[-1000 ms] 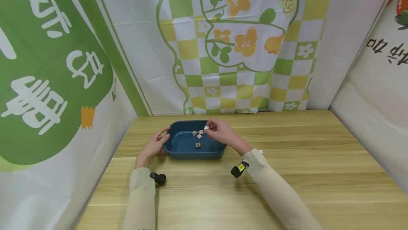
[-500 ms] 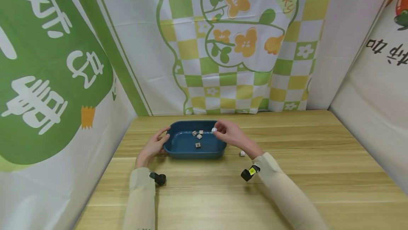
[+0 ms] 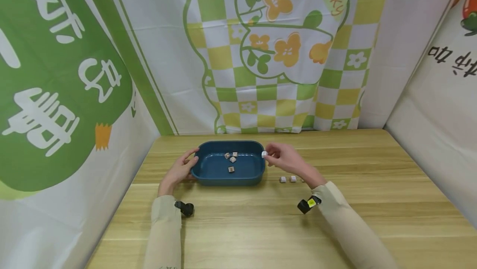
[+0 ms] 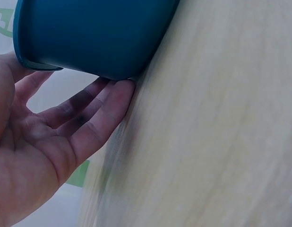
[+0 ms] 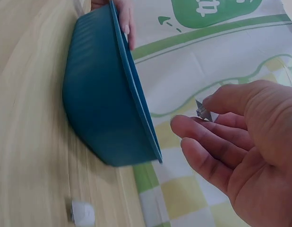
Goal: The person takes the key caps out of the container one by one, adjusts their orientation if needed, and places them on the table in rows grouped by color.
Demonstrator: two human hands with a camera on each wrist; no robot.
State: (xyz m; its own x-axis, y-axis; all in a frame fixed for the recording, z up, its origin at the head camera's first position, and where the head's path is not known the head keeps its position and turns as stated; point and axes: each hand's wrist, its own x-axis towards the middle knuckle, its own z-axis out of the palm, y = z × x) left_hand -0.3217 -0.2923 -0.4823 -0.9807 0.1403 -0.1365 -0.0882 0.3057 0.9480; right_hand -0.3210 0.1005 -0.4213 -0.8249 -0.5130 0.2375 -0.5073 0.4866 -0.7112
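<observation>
In the head view, a blue container (image 3: 228, 181) holds several small cubes, one of them (image 3: 231, 169) apart from the others. The left hand (image 3: 179, 172) grips the container's left end, thumb at the rim; in the left wrist view its fingers touch the outer wall (image 4: 89, 38) low down. Just off the container's right rim, the right hand (image 3: 288, 159) pinches a small white cube (image 3: 264, 154) between thumb and index finger. That cube (image 5: 203, 111) shows edge-on in the right wrist view, clear of the container (image 5: 103, 94).
Two white cubes, one (image 3: 283, 180) left of the other (image 3: 293, 178), lie on the wooden table (image 3: 238, 227) right of the container. A third small thing beside them is partly hidden by the right wrist. Printed curtains (image 3: 268, 90) surround the table.
The right hand has moved right with its white cube, from over the container to beside its right rim, uncovering cubes on the table. The left hand and container have stayed put.
</observation>
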